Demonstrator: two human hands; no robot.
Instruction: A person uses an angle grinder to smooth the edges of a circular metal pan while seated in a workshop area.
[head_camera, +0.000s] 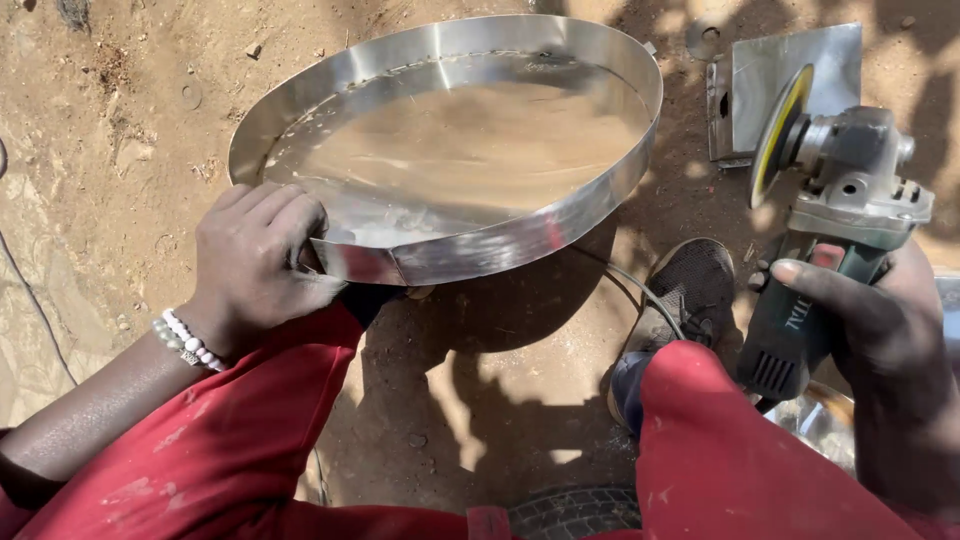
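Note:
A large round shiny metal tray (600, 190) with a low upright rim rests tilted on my left knee, above the dirt ground. My left hand (258, 262), with a white bead bracelet at the wrist, grips the tray's near rim by the seam. My right hand (880, 320) holds a green and grey angle grinder (830, 240) by its body, at the right of the tray. The grinder's yellow-edged disc (780, 135) points up and left, apart from the tray's rim.
A bent sheet-metal piece (790, 75) lies on the ground behind the grinder. My black shoe (690, 290) and red trouser legs fill the bottom. A cable (640, 285) runs under the tray. A tyre (575, 512) shows at the bottom edge. A small washer (190, 95) lies at upper left.

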